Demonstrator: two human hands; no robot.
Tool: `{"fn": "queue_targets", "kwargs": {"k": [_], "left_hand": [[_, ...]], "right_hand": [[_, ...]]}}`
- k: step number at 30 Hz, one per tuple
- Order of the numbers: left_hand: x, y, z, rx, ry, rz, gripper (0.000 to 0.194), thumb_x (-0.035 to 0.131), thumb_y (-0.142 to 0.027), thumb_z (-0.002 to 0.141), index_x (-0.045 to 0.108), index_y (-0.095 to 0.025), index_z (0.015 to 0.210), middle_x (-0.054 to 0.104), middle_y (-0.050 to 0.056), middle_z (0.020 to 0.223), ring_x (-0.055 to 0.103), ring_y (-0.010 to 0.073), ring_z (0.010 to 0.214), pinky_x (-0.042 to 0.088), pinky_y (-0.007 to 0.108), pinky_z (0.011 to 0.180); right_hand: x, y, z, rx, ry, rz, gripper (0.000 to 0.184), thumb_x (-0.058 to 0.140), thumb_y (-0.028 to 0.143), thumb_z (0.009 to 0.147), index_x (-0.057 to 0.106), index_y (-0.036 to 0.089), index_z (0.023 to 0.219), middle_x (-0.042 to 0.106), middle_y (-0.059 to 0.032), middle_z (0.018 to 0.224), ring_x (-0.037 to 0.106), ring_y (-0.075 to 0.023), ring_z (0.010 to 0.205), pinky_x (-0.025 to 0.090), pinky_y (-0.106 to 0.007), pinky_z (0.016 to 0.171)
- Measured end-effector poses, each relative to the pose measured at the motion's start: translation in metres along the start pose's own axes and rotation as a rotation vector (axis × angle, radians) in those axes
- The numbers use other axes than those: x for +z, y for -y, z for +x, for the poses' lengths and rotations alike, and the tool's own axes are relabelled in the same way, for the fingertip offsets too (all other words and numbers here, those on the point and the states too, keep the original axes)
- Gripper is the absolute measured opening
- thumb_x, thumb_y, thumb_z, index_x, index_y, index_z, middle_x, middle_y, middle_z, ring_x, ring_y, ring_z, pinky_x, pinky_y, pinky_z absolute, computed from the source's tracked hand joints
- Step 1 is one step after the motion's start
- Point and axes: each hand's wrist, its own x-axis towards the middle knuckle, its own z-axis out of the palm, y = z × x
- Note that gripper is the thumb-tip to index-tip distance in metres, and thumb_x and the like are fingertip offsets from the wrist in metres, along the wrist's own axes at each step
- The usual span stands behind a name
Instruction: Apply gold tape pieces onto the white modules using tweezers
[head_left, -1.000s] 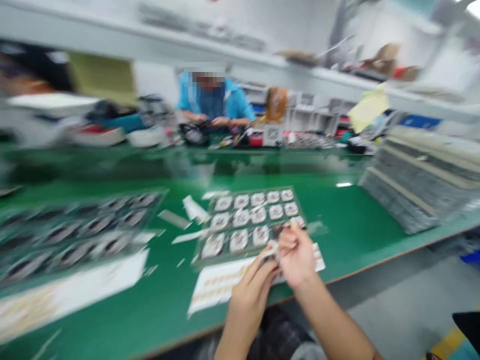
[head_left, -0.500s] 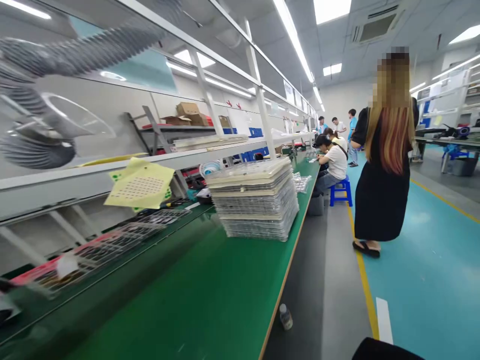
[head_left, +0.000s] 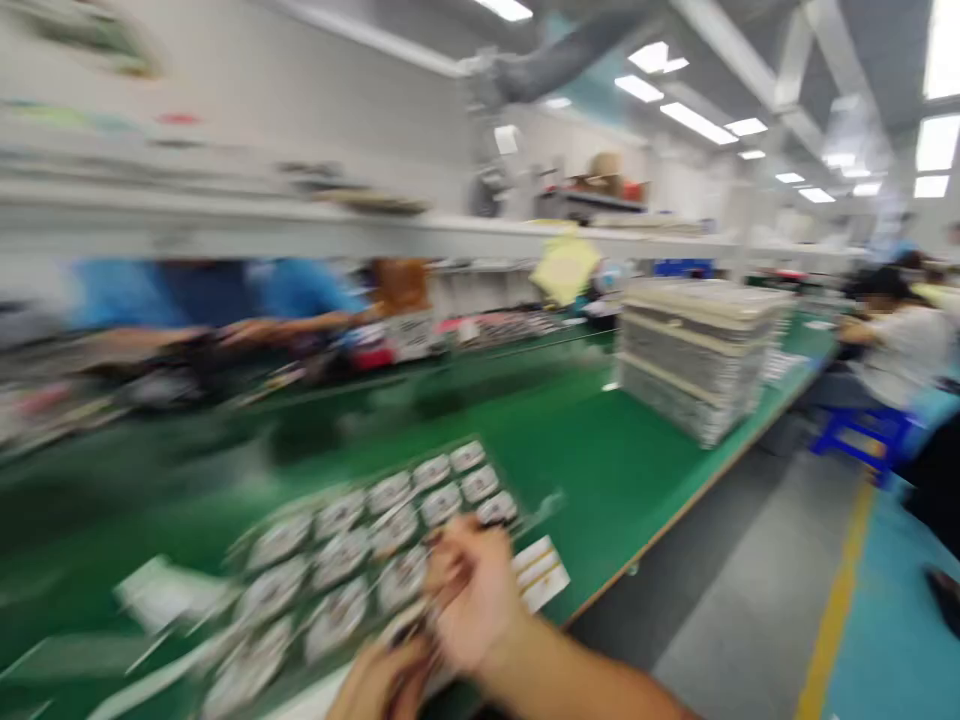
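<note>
At the fingertips of the left grip [head_left: 381, 680], just beside the right grip [head_left: 476, 600], sits a small dark-and-white part [head_left: 409, 628], apparently pinched by the left; blur prevents telling whether the right also grasps it. Treat the part as likely light, stiff and fragile, and hold it lightly by opposite edges. Just beyond both grips lies the tray [head_left: 300, 630] of pale pieces [head_left: 341, 558].
</note>
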Motion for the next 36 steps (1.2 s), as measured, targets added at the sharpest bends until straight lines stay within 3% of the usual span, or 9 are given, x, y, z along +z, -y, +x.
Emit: {"fn": "queue_targets", "kwargs": {"k": [2, 4, 7, 12, 17, 21, 28, 32, 36], "left_hand": [[-0.012, -0.009, -0.028, -0.158, -0.126, 0.112, 0.015, 0.042, -0.028, 0.092, 0.054, -0.019, 0.094, 0.057, 0.001, 0.085, 0.057, 0.0113, 0.074, 0.049, 0.024, 0.064], [-0.019, -0.015, -0.043, -0.301, -0.192, 0.209, 0.012, 0.041, -0.024, 0.092, 0.050, -0.021, 0.098, 0.056, 0.002, 0.087, 0.057, 0.0113, 0.074, 0.048, 0.023, 0.065], [-0.027, -0.026, -0.050, -0.382, -0.214, 0.224, 0.014, 0.044, -0.025, 0.090, 0.048, -0.021, 0.103, 0.057, 0.001, 0.088, 0.054, 0.0098, 0.067, 0.047, 0.023, 0.065], [-0.034, -0.044, -0.048, -0.347, -0.181, 0.098, 0.010, 0.047, -0.022, 0.089, 0.052, -0.021, 0.098, 0.055, 0.000, 0.079, 0.054, 0.0093, 0.070, 0.044, 0.019, 0.064], [-0.035, -0.038, -0.053, -0.281, -0.202, 0.001, 0.011, 0.044, -0.018, 0.090, 0.055, -0.021, 0.092, 0.056, 0.001, 0.081, 0.055, 0.0091, 0.073, 0.045, 0.019, 0.065], [-0.036, -0.035, -0.056, -0.248, -0.192, -0.002, 0.020, 0.039, -0.022, 0.092, 0.058, -0.020, 0.085, 0.056, 0.002, 0.078, 0.054, 0.0087, 0.067, 0.044, 0.018, 0.060], [-0.030, -0.040, -0.056, -0.338, -0.211, 0.123, 0.022, 0.043, -0.021, 0.089, 0.059, -0.018, 0.074, 0.046, -0.003, 0.056, 0.042, 0.0069, 0.051, 0.038, 0.018, 0.049], [-0.030, -0.046, -0.053, -0.234, -0.271, 0.113, 0.016, 0.049, -0.016, 0.087, 0.060, -0.023, 0.095, 0.056, 0.003, 0.090, 0.054, 0.0092, 0.077, 0.048, 0.021, 0.067], [-0.031, -0.055, -0.050, -0.228, -0.304, 0.067, 0.024, 0.058, -0.013, 0.082, 0.058, -0.023, 0.103, 0.042, 0.008, 0.125, 0.048, 0.0179, 0.112, 0.049, 0.032, 0.089]], "right_hand": [[0.016, -0.026, -0.004, 0.144, -0.004, 0.126, 0.023, 0.061, 0.023, 0.082, 0.046, 0.013, 0.068, 0.041, 0.0092, 0.053, 0.036, 0.0004, 0.040, 0.031, -0.009, 0.038], [0.027, -0.037, -0.006, 0.243, 0.006, 0.205, 0.025, 0.070, 0.020, 0.072, 0.046, 0.015, 0.069, 0.048, 0.0089, 0.055, 0.041, 0.0016, 0.043, 0.033, -0.006, 0.040], [0.039, -0.035, -0.007, 0.276, 0.037, 0.244, 0.028, 0.075, 0.019, 0.062, 0.048, 0.018, 0.071, 0.056, 0.0084, 0.057, 0.046, 0.0002, 0.045, 0.037, -0.007, 0.042], [0.048, -0.024, -0.020, 0.138, 0.142, 0.136, 0.027, 0.077, 0.019, 0.059, 0.053, 0.020, 0.072, 0.065, 0.0049, 0.062, 0.060, -0.0071, 0.053, 0.052, -0.016, 0.053], [0.043, -0.032, -0.029, 0.175, 0.187, 0.029, 0.024, 0.075, 0.020, 0.063, 0.052, 0.018, 0.070, 0.066, 0.0051, 0.062, 0.054, -0.0037, 0.039, 0.057, -0.024, 0.063], [0.041, -0.036, -0.033, 0.218, 0.177, 0.058, 0.023, 0.074, 0.020, 0.066, 0.052, 0.018, 0.073, 0.068, 0.0047, 0.065, 0.040, 0.0009, 0.029, 0.049, -0.016, 0.046], [0.046, -0.031, -0.039, 0.292, 0.169, 0.070, 0.017, 0.069, 0.015, 0.071, 0.053, 0.018, 0.071, 0.041, 0.0125, 0.032, 0.023, 0.0012, 0.024, 0.034, -0.010, 0.036], [0.050, -0.023, -0.039, 0.132, 0.184, -0.001, 0.014, 0.066, 0.015, 0.073, 0.053, 0.017, 0.072, 0.058, 0.0064, 0.047, 0.024, 0.0033, 0.025, 0.030, -0.010, 0.034], [0.051, -0.013, -0.042, -0.039, 0.207, -0.062, 0.011, 0.063, 0.012, 0.076, 0.053, 0.017, 0.074, 0.064, 0.0031, 0.060, 0.029, 0.0039, 0.026, 0.030, -0.011, 0.035]]}}
